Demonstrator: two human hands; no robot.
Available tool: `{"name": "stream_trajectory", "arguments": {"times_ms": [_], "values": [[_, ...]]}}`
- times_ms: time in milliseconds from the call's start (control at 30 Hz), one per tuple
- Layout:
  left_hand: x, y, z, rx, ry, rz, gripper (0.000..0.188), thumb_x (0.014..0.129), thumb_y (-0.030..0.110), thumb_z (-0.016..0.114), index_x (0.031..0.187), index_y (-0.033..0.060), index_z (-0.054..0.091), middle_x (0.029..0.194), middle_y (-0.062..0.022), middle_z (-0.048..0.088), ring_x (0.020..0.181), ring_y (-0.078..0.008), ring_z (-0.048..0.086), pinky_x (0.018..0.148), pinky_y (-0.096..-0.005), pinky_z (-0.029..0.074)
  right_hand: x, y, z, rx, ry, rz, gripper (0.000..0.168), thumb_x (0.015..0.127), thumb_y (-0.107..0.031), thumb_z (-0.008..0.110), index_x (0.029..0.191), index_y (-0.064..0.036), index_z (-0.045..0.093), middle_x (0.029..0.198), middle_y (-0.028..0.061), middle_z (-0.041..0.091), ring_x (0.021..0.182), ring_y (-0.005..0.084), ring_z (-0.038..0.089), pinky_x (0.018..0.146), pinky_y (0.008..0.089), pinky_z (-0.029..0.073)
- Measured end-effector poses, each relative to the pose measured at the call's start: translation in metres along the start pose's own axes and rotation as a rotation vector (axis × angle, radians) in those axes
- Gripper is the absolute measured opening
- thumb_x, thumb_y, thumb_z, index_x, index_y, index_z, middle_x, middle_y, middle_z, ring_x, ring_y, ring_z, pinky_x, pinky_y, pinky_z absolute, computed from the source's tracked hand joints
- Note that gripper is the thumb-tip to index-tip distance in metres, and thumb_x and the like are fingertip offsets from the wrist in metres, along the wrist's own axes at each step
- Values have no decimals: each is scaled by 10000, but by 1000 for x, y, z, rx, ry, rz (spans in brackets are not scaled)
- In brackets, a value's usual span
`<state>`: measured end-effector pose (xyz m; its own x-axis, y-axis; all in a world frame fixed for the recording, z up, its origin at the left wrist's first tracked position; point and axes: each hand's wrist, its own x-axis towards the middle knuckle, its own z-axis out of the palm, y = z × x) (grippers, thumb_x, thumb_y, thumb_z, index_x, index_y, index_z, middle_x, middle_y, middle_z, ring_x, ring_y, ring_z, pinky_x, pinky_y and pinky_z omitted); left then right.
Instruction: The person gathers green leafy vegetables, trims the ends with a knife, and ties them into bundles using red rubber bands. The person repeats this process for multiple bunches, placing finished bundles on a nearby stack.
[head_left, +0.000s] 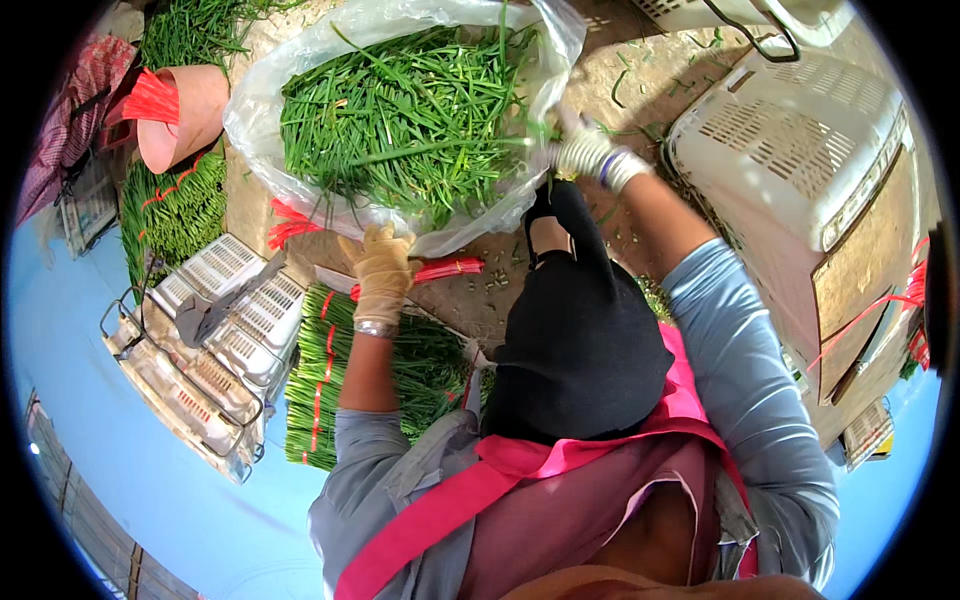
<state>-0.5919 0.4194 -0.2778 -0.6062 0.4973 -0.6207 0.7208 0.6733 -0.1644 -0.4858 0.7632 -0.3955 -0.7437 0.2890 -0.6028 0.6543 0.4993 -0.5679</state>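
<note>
A translucent plastic bag (255, 142) lies wide at the top middle, its rim rolled back around a heap of loose green leaves (405, 112). At its near rim is my left hand (382, 266) in a tan glove, fingers pointing towards the bag; whether they grip the plastic is hidden. Red ties (450, 268) lie beside this hand, and more red strips (289, 223) stick out to its left. My right hand (589, 154), in a pale ribbed glove, is at the bag's right side. Motion blur hides whether it holds the rim or some leaves.
Tied bundles of green stalks (322, 375) lie by my left forearm, and another bundle (184, 191) at the upper left. A pink container (195, 112) holds red ties. White plastic crates stand left (217, 277) and right (787, 142). My black-clad knee (577, 345) juts forward between my arms.
</note>
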Motion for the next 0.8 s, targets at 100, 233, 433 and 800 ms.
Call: {"name": "stream_trajectory", "arguments": {"times_ms": [100, 233, 433, 800], "values": [[16, 51, -6, -40, 206, 79, 1052, 628, 427, 832, 1502, 209, 287, 1535, -177, 254, 1344, -392, 336, 1068, -698, 189, -19, 32, 71, -494, 334, -54, 1099, 520, -447, 836, 1442, -85, 360, 1423, 181, 393, 1314, 395, 373, 1016, 557, 363], [59, 129, -33, -116, 518, 348, 1058, 660, 509, 782, 1526, 249, 233, 1537, -202, 243, 1384, -423, 273, 1038, -722, 217, -32, 44, 54, -428, 344, 16, 595, 784, -237, 624, 1346, -135, 456, 1304, 165, 502, 1190, 341, 497, 955, 492, 414], [126, 167, -29, -271, 582, 383, 71, 769, 275, 696, 829, 238, 701, 1047, 68, 684, 1186, -212, 527, 1045, -639, 180, -84, 125, 64, -556, 57, -23, 206, 894, -155, 475, 1020, -137, 637, 937, 106, 674, 860, 331, 668, 734, 484, 519], [129, 200, -98, -550, 1059, 154, 765, 664, 156, 771, 1333, -3, 433, 1304, -210, 454, 1234, -391, 429, 1047, -484, 329, 15, 91, -64, -427, 482, 54, 630, 727, -300, 715, 1324, -255, 518, 1339, 124, 480, 1213, 379, 452, 969, 514, 410]]}}
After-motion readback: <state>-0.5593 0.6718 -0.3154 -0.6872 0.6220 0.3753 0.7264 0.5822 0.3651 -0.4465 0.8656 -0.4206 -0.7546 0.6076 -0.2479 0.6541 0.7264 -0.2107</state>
